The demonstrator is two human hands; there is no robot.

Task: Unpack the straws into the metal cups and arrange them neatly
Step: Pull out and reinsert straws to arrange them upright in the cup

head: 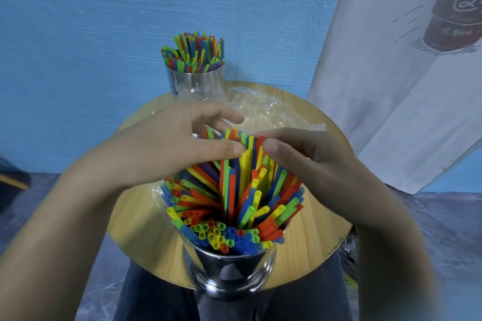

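A metal cup [229, 276] stands at the near edge of the round wooden table [135, 221], packed with colourful straws [234, 206] that fan outward. My left hand [167, 148] rests on the far left side of the bundle, its thumb pressing the straw tips and its fingers curved over them. Facing it, my right hand [313, 161] touches the far right side of the bundle with its thumb and fingers. A second metal cup [195, 81], at the far edge, holds upright straws [194, 53].
Crumpled clear plastic wrapping [263, 109] lies on the far half of the table, behind my hands. A blue wall rises behind, and a white printed cloth [391, 73] hangs at the right. My dark-trousered legs [156, 300] are under the table's near edge.
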